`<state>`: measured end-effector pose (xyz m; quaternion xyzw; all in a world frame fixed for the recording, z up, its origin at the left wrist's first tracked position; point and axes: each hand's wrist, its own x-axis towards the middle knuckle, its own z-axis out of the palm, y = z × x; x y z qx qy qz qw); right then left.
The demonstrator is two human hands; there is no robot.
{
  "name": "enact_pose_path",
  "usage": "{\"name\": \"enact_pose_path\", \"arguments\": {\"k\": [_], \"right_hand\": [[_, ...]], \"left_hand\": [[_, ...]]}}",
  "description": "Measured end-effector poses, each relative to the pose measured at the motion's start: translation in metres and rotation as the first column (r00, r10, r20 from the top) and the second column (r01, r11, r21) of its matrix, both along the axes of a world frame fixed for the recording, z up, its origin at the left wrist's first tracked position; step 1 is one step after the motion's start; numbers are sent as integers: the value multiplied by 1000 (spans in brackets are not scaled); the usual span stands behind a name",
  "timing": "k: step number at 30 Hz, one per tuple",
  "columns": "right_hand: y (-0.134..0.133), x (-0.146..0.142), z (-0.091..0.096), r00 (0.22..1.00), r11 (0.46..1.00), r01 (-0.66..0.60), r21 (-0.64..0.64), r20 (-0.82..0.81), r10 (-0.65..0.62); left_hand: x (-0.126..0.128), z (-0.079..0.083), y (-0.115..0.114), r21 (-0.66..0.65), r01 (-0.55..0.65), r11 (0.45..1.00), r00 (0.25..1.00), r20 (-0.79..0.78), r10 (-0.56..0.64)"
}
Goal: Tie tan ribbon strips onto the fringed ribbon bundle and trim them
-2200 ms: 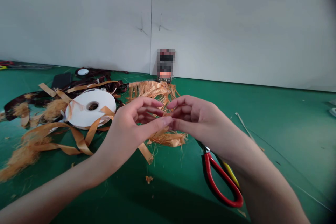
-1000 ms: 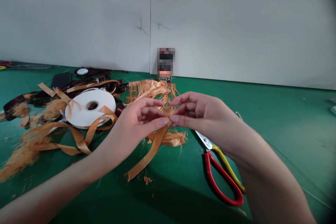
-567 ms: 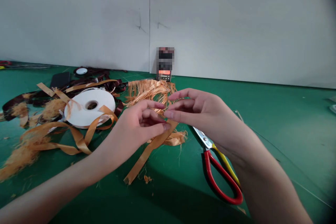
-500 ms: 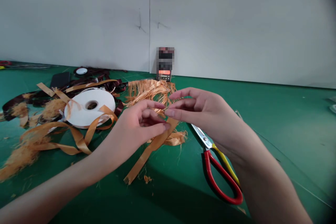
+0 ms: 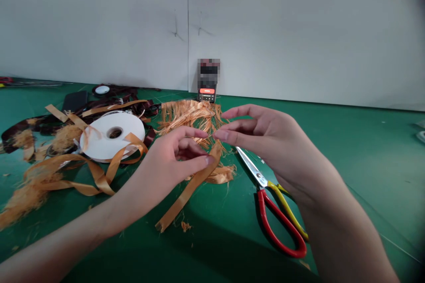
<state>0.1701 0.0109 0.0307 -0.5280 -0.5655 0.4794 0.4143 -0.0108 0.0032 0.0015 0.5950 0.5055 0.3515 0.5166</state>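
**Two hands meet over a strip of orange satin ribbon**

From the left edge of the green cutting mat (image 5: 365,163), strips of dark brown ribbon (image 5: 20,133) and tufts of frayed orange fibre (image 5: 23,199) spread toward the middle. Near the far edge, a flat black slab (image 5: 75,101) and a small white disc (image 5: 102,89) sit among the dark ribbon, close to the white wall (image 5: 299,31). A white ribbon spool (image 5: 96,137) lies flat nearer the centre, with loops of orange satin ribbon (image 5: 99,177) draped over its edge and trailing across the mat toward the near left.

The person's left hand (image 5: 169,154) reaches in from the lower left, fingers curled. Its thumb tip touches the upper part of a loose orange ribbon strip (image 5: 184,196), though I cannot tell whether the grip is actually pinching it. The strip sits near the middle of the mat, running up between the hands from its lower end, which lies on the mat, and passing over a frayed orange fringe (image 5: 191,117) that spreads above and below it.

Just beside it, the right hand (image 5: 265,141) comes in from the lower right, its grip open with the fingers apart, close to the top of the strip but not clearly touching it. Under that wrist lie scissors (image 5: 255,172) with red and yellow handles, blades pointing toward the fringe. A small blurred object (image 5: 207,79) stands against the wall beyond the fringe.
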Motion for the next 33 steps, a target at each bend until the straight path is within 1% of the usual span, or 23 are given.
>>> {"name": "enact_pose_path", "arguments": {"k": [6, 10, 15, 23, 27, 33], "right_hand": [[-1, 2, 0, 999, 1000, -9, 20, -53, 10], [-1, 2, 0, 996, 999, -34, 14, -81, 35], [0, 0, 0, 993, 997, -69, -14, -96, 68], [-2, 4, 0, 992, 998, -57, -7, -112, 56], [-2, 3, 0, 991, 998, -64, -3, -121, 63], [-3, 4, 3, 996, 1000, -14, 1, -83, 14]], "left_hand": [[0, 0, 0, 10, -4, 1000, 1000, 24, 4], [0, 0, -1, -19, -14, 1000, 999, 47, 15], [3, -1, -1, -55, 36, 998, 992, 121, -29], [1, -2, -3, -17, 12, 1000, 993, 115, -10], [0, -2, -2, -34, 9, 999, 994, 105, -6], [-1, -6, -2, -28, -3, 1000, 993, 119, 6]]}}
